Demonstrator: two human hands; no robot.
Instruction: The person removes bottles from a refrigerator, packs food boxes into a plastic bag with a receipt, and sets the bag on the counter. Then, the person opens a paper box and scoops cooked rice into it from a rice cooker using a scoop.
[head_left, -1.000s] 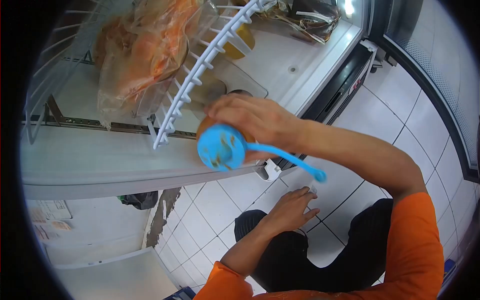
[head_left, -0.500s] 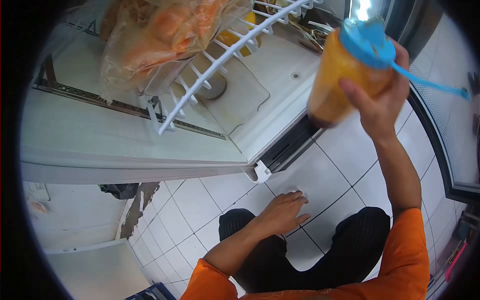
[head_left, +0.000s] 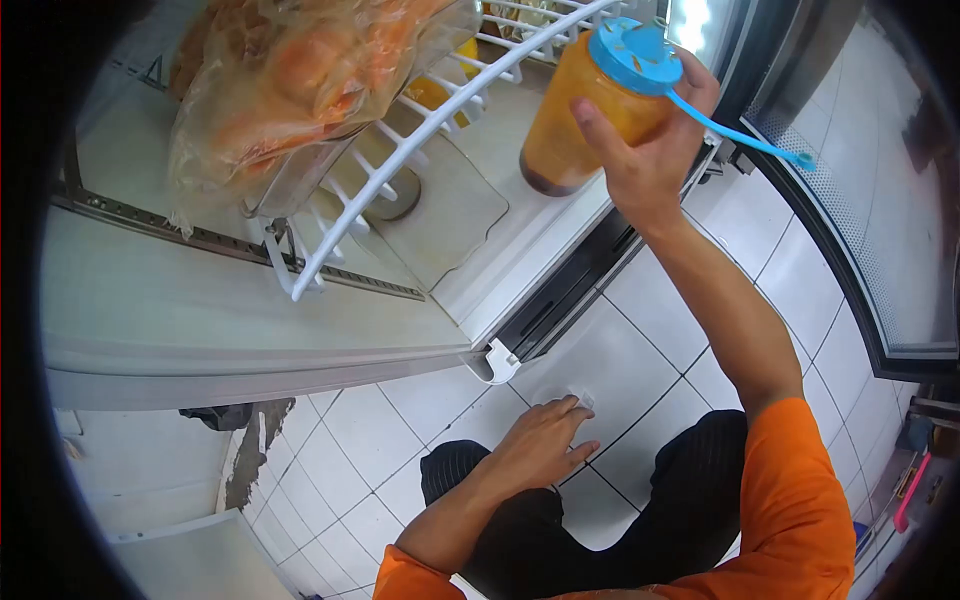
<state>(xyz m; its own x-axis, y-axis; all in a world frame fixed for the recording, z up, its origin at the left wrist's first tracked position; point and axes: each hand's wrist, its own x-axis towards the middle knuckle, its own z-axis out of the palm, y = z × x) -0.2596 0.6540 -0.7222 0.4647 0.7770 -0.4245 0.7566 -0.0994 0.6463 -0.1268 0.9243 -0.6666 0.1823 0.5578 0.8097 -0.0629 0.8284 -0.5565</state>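
Note:
My right hand (head_left: 655, 150) is wrapped round a translucent plastic bottle (head_left: 590, 125) with orange contents and a darker layer at the base. Its blue lid (head_left: 637, 52) is smeared, and a thin blue strap (head_left: 740, 135) trails off to the right. The bottle is tilted in the air, over the front of the fridge floor (head_left: 480, 270). Low in the middle, my left hand (head_left: 540, 440) hangs beside my knee, fingers stretched and thumb apart. A small whitish translucent bit (head_left: 583, 400) shows at its fingertips; I cannot tell whether they touch it.
A white wire shelf (head_left: 400, 155) juts out above the fridge floor, carrying a plastic bag of orange food (head_left: 310, 75). Under it stands a container with a round base (head_left: 400, 195). The glass door (head_left: 870, 200) is swung out at right. White tiles (head_left: 620, 340) cover the floor.
My right hand has carried the bottle left and up, from beside the fridge's front edge to over its floor. My left hand keeps nearly the same pose; the view has shifted slightly.

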